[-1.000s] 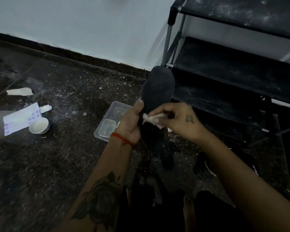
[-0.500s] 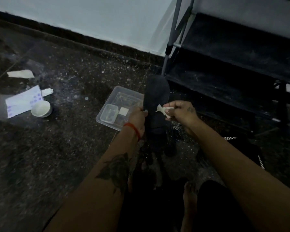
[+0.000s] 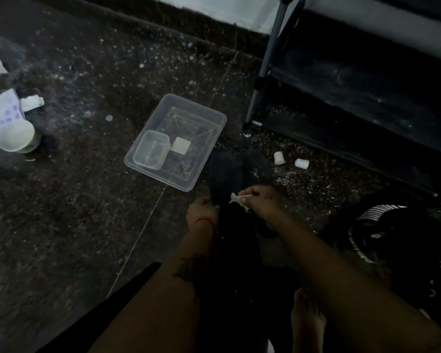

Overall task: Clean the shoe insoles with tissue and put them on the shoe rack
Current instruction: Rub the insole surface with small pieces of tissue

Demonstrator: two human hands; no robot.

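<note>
A black insole stands low over the dark floor, its toe end pointing away from me. My left hand grips its left edge. My right hand pinches a crumpled white tissue against the insole's surface. A second dark insole-like shape lies just to the right of the first. The black shoe rack stands at the upper right, its grey legs on the floor.
A clear plastic tray holding a small clear box lies left of the insole. Two small white caps sit near the rack's foot. A white cup and papers lie far left. A black striped shoe rests at the right.
The insole and both hands have come down lower and nearer to me. The view has tilted downward, so less of the rack and wall shows.
</note>
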